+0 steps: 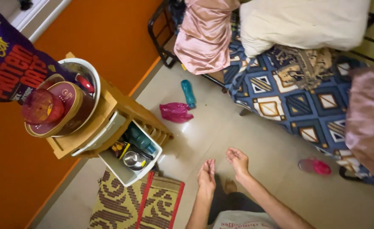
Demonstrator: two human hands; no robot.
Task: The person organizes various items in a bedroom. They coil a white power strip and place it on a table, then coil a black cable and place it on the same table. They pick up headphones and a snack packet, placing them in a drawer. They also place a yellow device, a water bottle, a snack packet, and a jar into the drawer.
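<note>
My left hand (206,174) and my right hand (238,162) hang in front of me above the tiled floor, side by side, fingers loosely apart and holding nothing. Nearest to them on the left is a white open drawer (127,171) of a wooden stand, with a steel cup (134,160) and a teal bottle (139,138) inside. A patterned brown mat (138,203) lies just left of my left forearm.
The wooden stand (110,111) against the orange wall carries a steel bowl (83,70), a round maroon tin (57,111) and a purple pouch (8,63). A teal bottle (188,93) and pink bag (176,112) lie on the floor. A bed with patterned sheet (297,93) fills the right; a pink sandal (315,166) sits beside it.
</note>
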